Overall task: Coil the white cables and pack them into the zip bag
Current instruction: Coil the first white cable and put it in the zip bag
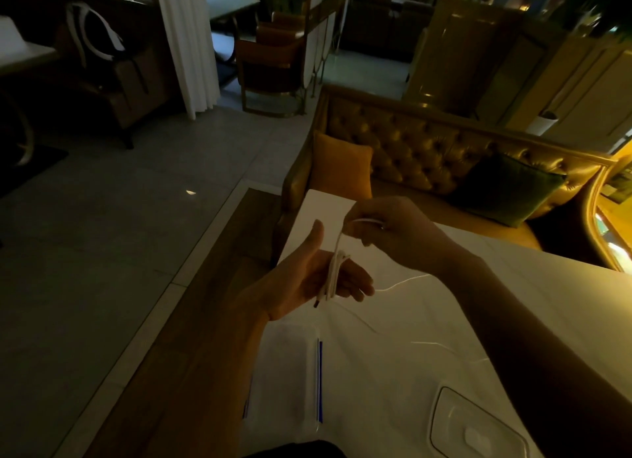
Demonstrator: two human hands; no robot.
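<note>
Head view, dim room. Left hand point(301, 283) hovers just beyond the bag point(284, 372), palm up, thumb raised. Its fingers point(355, 281) are near straight and together, w/ several turns of white cable point(333, 274) wound around them. Right hand point(390, 230), further beyond the bag and higher, pinches one strand btwn thumb and fingertip, other fingers curled. That strand runs taut down to the coil. A loose tail leaves the coil and trails off to the right of the bag across the white surface point(461, 286); it is thin and hard to trace in places. The cable's short dark-tipped end pokes out under the left hand, on the bag side. The bag lies flat on the surface, clear film w/ a blue zip strip along its right edge; can't tell if the zip is open.

Handling, as a judgement: the cable looks v. light, thin, limp yet a bit springy, so the turns will prob. loosen if let go. Best hold is a pinch across all turns at once, not one strand, and no tugging at the tip. The bag is flimsy and likely needs one hand to keep its mouth open.
</note>
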